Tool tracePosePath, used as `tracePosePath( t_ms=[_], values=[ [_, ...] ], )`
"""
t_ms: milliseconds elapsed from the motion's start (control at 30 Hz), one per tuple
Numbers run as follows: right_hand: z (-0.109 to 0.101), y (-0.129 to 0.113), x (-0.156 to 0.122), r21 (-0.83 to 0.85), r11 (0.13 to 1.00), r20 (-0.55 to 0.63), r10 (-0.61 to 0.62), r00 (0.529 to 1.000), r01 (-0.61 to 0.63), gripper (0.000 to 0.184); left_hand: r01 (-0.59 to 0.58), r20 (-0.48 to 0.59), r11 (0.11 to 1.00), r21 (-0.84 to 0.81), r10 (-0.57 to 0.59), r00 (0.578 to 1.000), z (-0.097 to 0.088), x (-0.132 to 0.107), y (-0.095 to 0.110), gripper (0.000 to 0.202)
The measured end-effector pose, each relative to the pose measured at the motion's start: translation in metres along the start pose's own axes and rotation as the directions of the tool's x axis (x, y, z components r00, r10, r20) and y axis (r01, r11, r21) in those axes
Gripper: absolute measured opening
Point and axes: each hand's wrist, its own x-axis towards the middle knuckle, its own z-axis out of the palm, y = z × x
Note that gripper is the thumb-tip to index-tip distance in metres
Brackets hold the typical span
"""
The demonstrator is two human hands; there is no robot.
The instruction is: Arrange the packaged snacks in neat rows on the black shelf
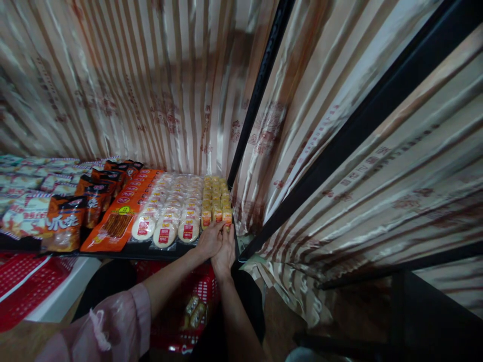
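My left hand (210,241) and my right hand (224,253) meet at the front right corner of the shelf (177,253). Their fingers are closed together against a small yellow-wrapped snack packet (227,217) in the front row; the fingertips partly cover its lower edge. Behind it, more yellow packets (216,193) stand in tight rows. Just left of my hands are rows of round, pale wrapped cakes (188,230) with red labels. Flat orange snack bags (113,229) lie overlapping beside them.
Orange-black snack bags (66,221) and white bags (26,213) fill the shelf's left part. Below is a red basket (206,289) holding several wrapped snacks (195,311). Another red basket (30,286) is at lower left. Black posts (260,95) and pleated curtains (169,75) border the shelf.
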Motion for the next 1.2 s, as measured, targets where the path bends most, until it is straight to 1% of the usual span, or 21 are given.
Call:
tracePosePath(
  t_ms=[67, 133, 300, 400, 533, 700, 933, 1000, 1067, 1133, 1200],
  values=[
    [0.0, 0.0, 0.0, 0.006, 1.0, -0.003, 0.007, 1.0, -0.007, 0.05, 0.013, -0.002, 1.0, 0.001, -0.013, 1.0, -0.001, -0.001, 0.001, 0.047],
    [-0.001, 0.001, 0.0, 0.025, 1.0, -0.03, -0.002, 1.0, 0.003, 0.049, 0.015, -0.011, 1.0, -0.006, -0.015, 1.0, 0.0, -0.003, 0.002, 0.044],
    [-0.002, 0.003, -0.006, 0.085, 0.995, -0.075, -0.052, 0.996, 0.058, 0.046, -0.019, -0.041, 0.999, -0.035, 0.018, 0.999, 0.004, -0.01, 0.001, 0.043],
    [-0.001, 0.007, -0.009, 0.092, 0.991, -0.1, -0.086, 0.991, 0.095, 0.045, -0.006, -0.047, 0.998, -0.058, 0.003, 0.999, 0.006, -0.017, 0.0, 0.044],
    [-0.003, 0.009, -0.016, 0.093, 0.985, -0.077, -0.14, 0.987, 0.147, 0.045, 0.03, -0.056, 0.997, -0.076, -0.034, 0.998, 0.005, -0.028, -0.001, 0.042],
    [-0.009, -0.001, -0.035, 0.132, 0.978, -0.07, -0.152, 0.986, 0.16, 0.041, 0.021, -0.074, 0.997, -0.069, -0.026, 0.997, 0.001, -0.045, -0.004, 0.037],
    [-0.005, -0.018, -0.071, 0.258, 0.935, -0.174, -0.203, 0.964, 0.244, 0.031, -0.007, -0.134, 0.997, -0.076, -0.004, 0.991, -0.011, -0.082, -0.022, 0.029],
    [-0.001, -0.02, -0.083, 0.27, 0.93, -0.152, -0.215, 0.965, 0.249, 0.03, 0.0, -0.153, 0.997, -0.072, -0.011, 0.988, -0.014, -0.096, -0.03, 0.026],
    [0.005, -0.021, -0.094, 0.277, 0.929, -0.106, -0.225, 0.969, 0.246, 0.03, 0.018, -0.166, 0.998, -0.058, -0.028, 0.986, -0.014, -0.11, -0.041, 0.025],
    [0.013, -0.019, -0.104, 0.277, 0.932, -0.044, -0.23, 0.972, 0.233, 0.031, 0.049, -0.163, 0.998, -0.04, -0.055, 0.985, -0.012, -0.123, -0.053, 0.024],
    [0.021, -0.015, -0.111, 0.262, 0.944, 0.036, -0.219, 0.975, 0.202, 0.032, 0.096, -0.136, 0.995, -0.023, -0.098, 0.986, -0.009, -0.134, -0.065, 0.023]
  ],
)
